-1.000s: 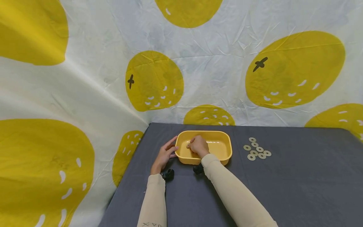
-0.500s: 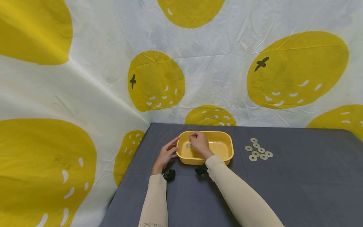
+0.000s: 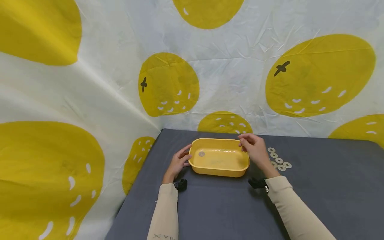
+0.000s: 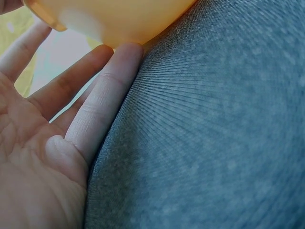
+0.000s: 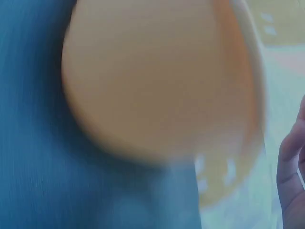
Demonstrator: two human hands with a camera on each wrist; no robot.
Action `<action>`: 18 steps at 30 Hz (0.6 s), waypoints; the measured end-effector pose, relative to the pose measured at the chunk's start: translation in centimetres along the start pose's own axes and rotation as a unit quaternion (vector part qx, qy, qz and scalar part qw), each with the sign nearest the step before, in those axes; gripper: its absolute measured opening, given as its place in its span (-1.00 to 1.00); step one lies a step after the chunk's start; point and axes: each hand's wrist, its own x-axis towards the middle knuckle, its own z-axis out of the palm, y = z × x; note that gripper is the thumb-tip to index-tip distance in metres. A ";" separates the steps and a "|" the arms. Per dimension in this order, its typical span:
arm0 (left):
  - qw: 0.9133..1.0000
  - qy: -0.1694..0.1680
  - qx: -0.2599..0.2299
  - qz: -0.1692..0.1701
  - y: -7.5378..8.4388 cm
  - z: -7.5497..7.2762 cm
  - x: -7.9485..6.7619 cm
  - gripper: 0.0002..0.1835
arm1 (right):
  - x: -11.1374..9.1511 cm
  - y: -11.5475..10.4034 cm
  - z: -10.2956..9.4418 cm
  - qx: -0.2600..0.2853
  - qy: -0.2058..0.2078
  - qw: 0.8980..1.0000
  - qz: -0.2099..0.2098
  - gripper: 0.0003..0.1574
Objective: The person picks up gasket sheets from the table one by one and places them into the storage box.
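A yellow rectangular plastic tub [image 3: 220, 171] stands on the grey table, with one flat metal washer [image 3: 202, 154] on its floor at the left. My left hand [image 3: 177, 164] rests against the tub's left end; straight fingertips [image 4: 125, 57] touch its outer wall in the left wrist view. Over the tub's right rim hovers my right hand [image 3: 255, 150], fingers loosely bent and holding nothing that shows. Just right of that hand lies a loose group of several washers [image 3: 279, 160], partly hidden by the wrist. In the right wrist view the tub's end [image 5: 157, 95] is blurred.
A dark grey cloth [image 3: 216, 203] covers the table. Behind and to the left hangs a white sheet [image 3: 228, 80] with yellow fruit prints, meeting the table's back edge. Each wrist wears a black strap-on camera, such as the left device [image 3: 181, 184].
My right hand has left the washer on the tub's floor and moved up and right, over the right rim. The left hand stays at the tub's left end.
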 end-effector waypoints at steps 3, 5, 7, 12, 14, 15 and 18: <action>1.000 0.003 0.001 -0.001 0.3 0.0 0.1 -0.45 | -0.6 0.8 -3.9 -0.046 0.025 0.999 0.006 -0.68; 1.000 0.003 0.004 -0.002 0.3 0.1 0.1 -0.45 | -1.0 1.3 -6.4 -0.075 0.027 0.997 0.014 -0.65; 1.000 0.003 0.005 -0.004 0.3 0.1 0.1 -0.45 | -1.4 1.9 -8.6 -0.102 0.019 0.994 0.026 -0.61; 1.000 0.009 0.005 -0.012 0.4 0.3 -0.1 -0.47 | -2.3 3.3 -12.7 -0.152 -0.035 0.985 0.078 -0.50; 1.000 0.011 0.006 -0.013 0.4 0.4 -0.1 -0.47 | -2.7 3.7 -13.6 -0.172 -0.065 0.978 0.097 -0.47; 1.000 0.011 0.006 -0.013 0.4 0.4 -0.1 -0.47 | -2.9 3.9 -14.0 -0.180 -0.080 0.975 0.105 -0.45; 1.000 0.007 0.009 -0.015 0.4 0.3 0.0 -0.45 | -3.4 4.5 -14.8 -0.211 -0.114 0.963 0.120 -0.45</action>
